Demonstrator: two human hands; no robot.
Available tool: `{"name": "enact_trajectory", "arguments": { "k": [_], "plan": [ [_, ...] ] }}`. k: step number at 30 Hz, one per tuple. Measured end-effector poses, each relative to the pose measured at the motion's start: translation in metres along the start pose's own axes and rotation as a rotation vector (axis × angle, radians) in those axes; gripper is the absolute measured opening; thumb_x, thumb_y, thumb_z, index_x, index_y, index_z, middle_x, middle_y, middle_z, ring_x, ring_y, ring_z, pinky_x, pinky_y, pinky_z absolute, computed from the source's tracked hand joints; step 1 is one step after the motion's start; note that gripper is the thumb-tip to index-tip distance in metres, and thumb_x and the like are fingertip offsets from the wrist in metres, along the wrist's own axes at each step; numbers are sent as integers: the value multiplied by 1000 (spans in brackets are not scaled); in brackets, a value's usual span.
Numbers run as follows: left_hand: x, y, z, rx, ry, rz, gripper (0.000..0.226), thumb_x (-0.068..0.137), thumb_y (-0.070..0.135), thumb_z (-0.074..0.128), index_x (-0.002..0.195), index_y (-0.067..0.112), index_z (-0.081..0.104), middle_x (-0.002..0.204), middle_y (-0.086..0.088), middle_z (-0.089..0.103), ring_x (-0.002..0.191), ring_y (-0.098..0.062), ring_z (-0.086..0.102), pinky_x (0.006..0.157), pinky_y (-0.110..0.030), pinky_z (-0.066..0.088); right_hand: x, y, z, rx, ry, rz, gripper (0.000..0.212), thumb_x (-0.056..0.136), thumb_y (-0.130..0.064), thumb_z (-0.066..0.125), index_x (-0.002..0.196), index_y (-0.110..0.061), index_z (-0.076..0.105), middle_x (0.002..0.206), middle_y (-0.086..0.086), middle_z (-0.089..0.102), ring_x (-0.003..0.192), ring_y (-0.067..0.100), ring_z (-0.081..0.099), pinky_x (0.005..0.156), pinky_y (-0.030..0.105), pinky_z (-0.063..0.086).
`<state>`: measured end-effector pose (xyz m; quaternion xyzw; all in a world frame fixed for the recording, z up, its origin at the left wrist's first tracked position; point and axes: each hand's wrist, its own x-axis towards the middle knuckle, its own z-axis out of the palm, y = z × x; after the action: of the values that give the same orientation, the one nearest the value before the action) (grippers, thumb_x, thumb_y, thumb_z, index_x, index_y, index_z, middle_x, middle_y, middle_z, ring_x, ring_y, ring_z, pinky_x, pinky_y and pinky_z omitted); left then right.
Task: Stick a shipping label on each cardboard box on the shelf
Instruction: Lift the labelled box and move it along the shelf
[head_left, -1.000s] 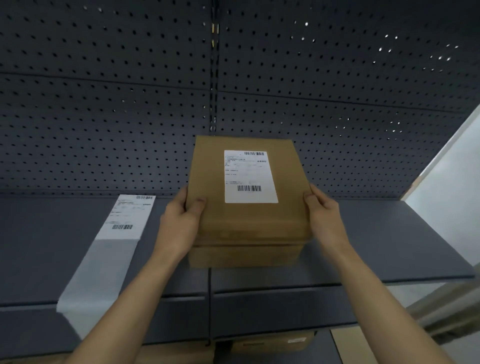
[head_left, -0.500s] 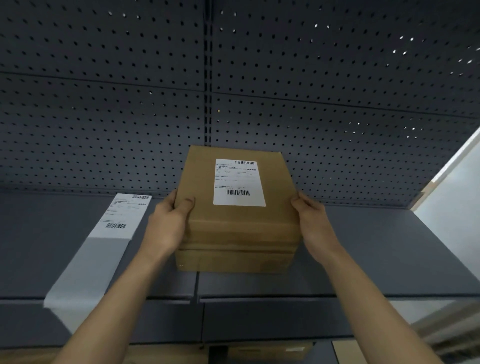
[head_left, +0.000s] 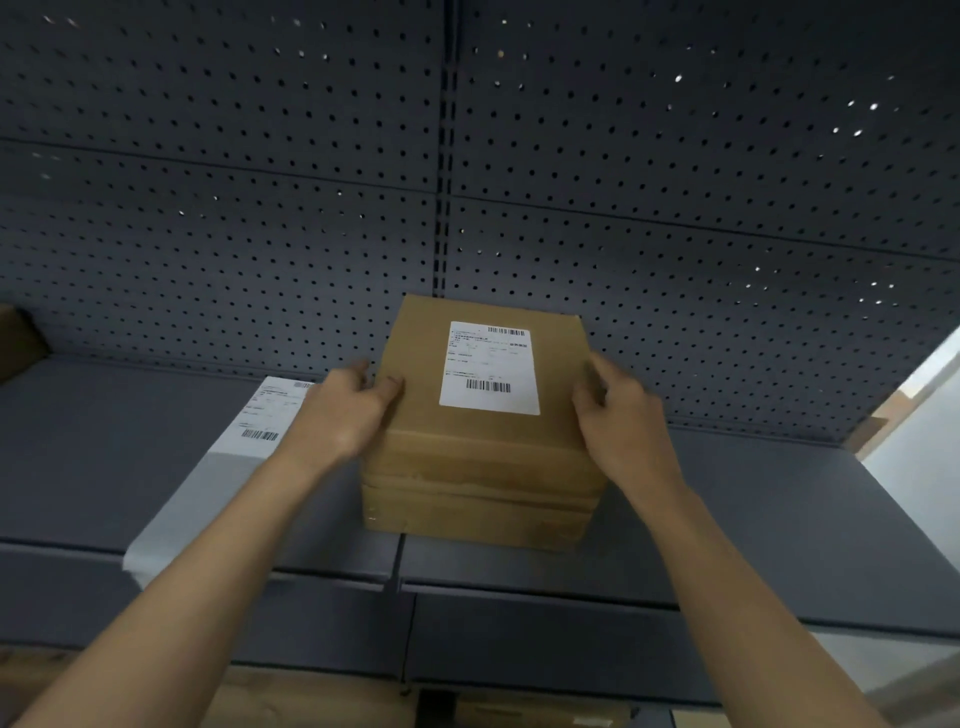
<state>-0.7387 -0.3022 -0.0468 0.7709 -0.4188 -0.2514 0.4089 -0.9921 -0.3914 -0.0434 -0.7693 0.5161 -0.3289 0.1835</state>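
Your left hand (head_left: 343, 410) grips the left upper edge of the cardboard box (head_left: 483, 467), thumb on the top face and fingers curled round the side. Your right hand (head_left: 623, 421) holds the right upper edge in the same way. The box rests on the shelf (head_left: 779, 519), close to its front lip and short of the pegboard back (head_left: 675, 208). A shipping label (head_left: 491, 366) lies flat on the box top, so this box appears done.

Risks noted:
- A seam crosses the box front. If this is two stacked boxes, an uneven push may shear the upper one off.
- The label sheet (head_left: 244, 441) lies just beside your left forearm and overhangs the shelf front. A careless withdrawal of that arm could sweep it off.
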Motion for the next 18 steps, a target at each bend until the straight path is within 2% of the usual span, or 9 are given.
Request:
{"name": "enact_trajectory", "arguments": {
  "k": [2,5,7,11,15,18],
  "plan": [
    [-8,1,-9,99,78,51,59,97,45,52,148,16,44,140,-10,57,130,-30,50,105,-38,40,2,-16,0,-69,-4,-156,35,101,-21,50,134,-16,56,121,3,60,95,16,58,77,28,49],
    [-20,-6,-24,218,177,139,51,97,45,51,141,19,52,129,-11,64,116,-30,60,97,-41,49,-1,-44,12,-91,-85,-292,35,100,-24,52,133,-13,59,133,5,58,115,23,57,93,39,52],
    [-29,-16,-38,281,231,165,43,97,42,50,134,21,58,128,-9,66,114,-31,62,94,-44,51,-5,-65,25,-103,-137,-384,32,100,-22,52,127,-10,63,130,6,61,116,23,57,94,40,52],
    [-53,-50,-76,408,348,140,35,99,35,49,126,18,63,127,-7,66,114,-29,61,91,-40,51,-11,-111,63,-134,-226,-553,33,100,-22,50,129,-12,63,128,3,62,116,23,57,94,29,45],
    [-81,-98,-129,494,415,60,41,100,41,43,130,18,60,133,-5,61,117,-28,59,92,-41,51,-29,-166,114,-74,-344,-673,34,99,-26,50,129,-15,63,125,1,63,110,25,60,87,44,53],
    [-104,-133,-173,531,476,7,40,100,41,42,129,20,60,130,-4,62,113,-28,61,87,-41,52,-51,-213,153,-72,-429,-779,37,100,-26,50,134,-16,60,133,1,60,118,21,57,96,38,49]
  ]
}}
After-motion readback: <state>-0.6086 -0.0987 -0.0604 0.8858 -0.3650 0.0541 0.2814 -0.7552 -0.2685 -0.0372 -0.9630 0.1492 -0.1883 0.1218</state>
